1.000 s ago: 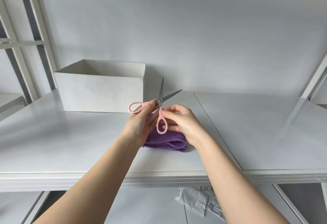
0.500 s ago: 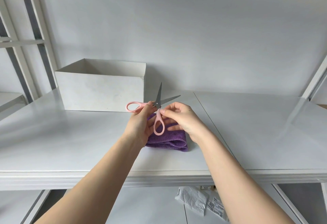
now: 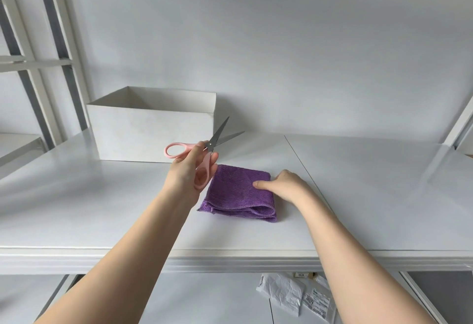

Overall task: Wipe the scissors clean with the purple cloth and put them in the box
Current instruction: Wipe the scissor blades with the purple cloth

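Left hand (image 3: pixel 188 170): grip closed on the scissors (image 3: pixel 204 147) by the pink handles, held up above the table (image 3: pixel 76 195); blades parted, tips toward the box.
Right hand (image 3: pixel 285 185): flat, palm down, thumb pressing the right edge of the purple cloth (image 3: pixel 239 193); grasps nothing.
Purple cloth: folded, lying on the table between the hands.
Box (image 3: pixel 151 129): white, open-topped, rear left, just behind the scissors.

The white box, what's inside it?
Only the box's inner back wall and part of a side wall show, bare and white. Its front wall hides the floor, so I can't tell if anything lies inside. The scissors are outside, in the left hand.
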